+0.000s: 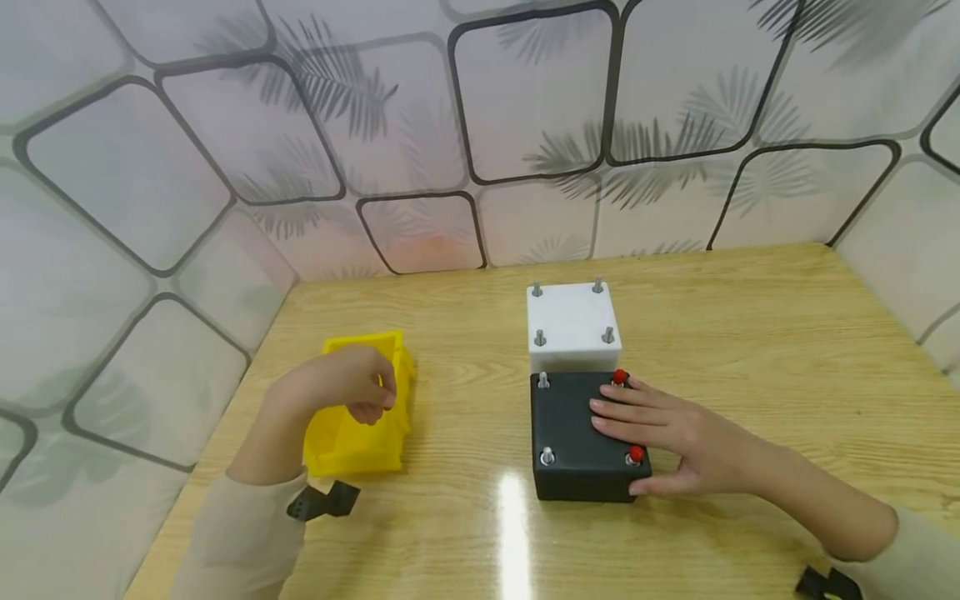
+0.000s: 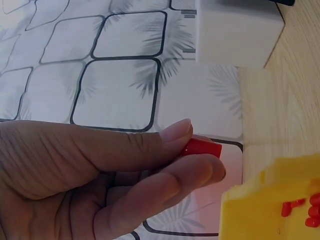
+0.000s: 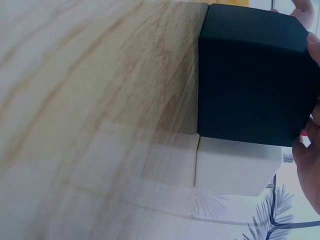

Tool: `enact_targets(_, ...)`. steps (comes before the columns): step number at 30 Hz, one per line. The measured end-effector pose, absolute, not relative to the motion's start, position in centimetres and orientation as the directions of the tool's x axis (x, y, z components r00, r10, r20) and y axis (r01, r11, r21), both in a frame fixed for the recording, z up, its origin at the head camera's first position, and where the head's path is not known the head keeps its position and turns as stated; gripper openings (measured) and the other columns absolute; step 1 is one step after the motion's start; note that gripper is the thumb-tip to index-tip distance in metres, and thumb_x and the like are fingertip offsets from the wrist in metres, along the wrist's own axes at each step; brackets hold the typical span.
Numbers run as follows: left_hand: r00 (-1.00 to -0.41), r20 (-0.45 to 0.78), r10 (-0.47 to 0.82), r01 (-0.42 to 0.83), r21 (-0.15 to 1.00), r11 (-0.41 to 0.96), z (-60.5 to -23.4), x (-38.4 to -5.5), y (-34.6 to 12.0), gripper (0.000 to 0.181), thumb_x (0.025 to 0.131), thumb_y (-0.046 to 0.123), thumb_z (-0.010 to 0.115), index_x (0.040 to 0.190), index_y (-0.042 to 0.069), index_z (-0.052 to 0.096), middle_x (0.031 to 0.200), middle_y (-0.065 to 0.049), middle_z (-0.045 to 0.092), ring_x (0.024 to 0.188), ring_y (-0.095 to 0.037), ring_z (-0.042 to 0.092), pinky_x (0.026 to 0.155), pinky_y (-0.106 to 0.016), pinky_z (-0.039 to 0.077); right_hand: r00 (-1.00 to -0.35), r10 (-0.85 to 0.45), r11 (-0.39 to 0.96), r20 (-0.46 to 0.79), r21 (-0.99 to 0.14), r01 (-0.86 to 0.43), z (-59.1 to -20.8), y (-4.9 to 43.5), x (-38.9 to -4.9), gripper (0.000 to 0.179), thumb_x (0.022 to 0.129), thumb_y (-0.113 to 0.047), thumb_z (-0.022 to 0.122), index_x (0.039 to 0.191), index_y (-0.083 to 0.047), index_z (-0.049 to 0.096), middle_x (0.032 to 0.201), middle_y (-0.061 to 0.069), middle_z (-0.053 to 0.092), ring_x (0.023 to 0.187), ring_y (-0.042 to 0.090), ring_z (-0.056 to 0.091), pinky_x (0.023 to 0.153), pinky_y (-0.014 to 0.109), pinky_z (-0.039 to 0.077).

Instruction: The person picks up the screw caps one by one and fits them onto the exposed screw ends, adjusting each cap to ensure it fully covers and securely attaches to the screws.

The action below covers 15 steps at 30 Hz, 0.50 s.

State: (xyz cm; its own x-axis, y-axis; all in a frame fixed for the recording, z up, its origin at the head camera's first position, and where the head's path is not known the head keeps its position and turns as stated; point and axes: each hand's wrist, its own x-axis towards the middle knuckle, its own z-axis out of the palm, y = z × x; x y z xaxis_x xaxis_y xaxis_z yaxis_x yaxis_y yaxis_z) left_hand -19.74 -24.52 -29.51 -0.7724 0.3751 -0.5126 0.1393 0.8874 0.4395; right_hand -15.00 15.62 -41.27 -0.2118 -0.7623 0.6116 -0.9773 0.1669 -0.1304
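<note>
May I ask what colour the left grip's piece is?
The piece is red; best view: left wrist.

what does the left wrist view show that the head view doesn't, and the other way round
Only the left wrist view clearly shows the red piece pinched by the left hand, and more red pieces inside the yellow bin.

Only the head view shows the right hand on the black box and its red-topped posts.

Both show the left hand, yellow bin, white box and wooden table.

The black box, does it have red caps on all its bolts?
No, the black box has two bare metal bolts on its left side.
</note>
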Motion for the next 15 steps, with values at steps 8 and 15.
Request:
enact_targets(8, -0.762, -0.532, 0.37, 0.137, 0.427, 0.894, -29.2, -20.0, -23.2, 0.006, 0.089, 0.003, 0.061, 0.087, 0.001, 0.066, 0.074, -0.005, 0.064, 0.063, -0.014, 0.062, 0.062, -0.027, 0.056, -0.205, -0.761, 0.153, 0.615, -0.136, -0.979, -41.2, 15.6, -15.0, 0.075, 0.072, -0.038, 0.081, 0.127, 0.005, 0.055, 0.136, 0.017, 0.052, 0.132, 0.032, 0.04, 0.116, 0.036, 0.018)
enact_targets(15, -0.756, -0.511, 0.408, 0.185, 0.431, 0.883, -28.5, -20.0, -22.0, 0.006, 0.089, 0.006, 0.063, 0.085, 0.002, 0.065, 0.072, -0.005, 0.065, 0.062, -0.014, 0.061, 0.061, -0.026, 0.055, -0.2, -0.769, 0.159, 0.608, -0.121, -0.98, -41.1, 15.7, -15.0, 0.071, 0.078, -0.042, 0.075, 0.128, 0.004, 0.055, 0.136, 0.017, 0.052, 0.132, 0.032, 0.041, 0.116, 0.036, 0.019)
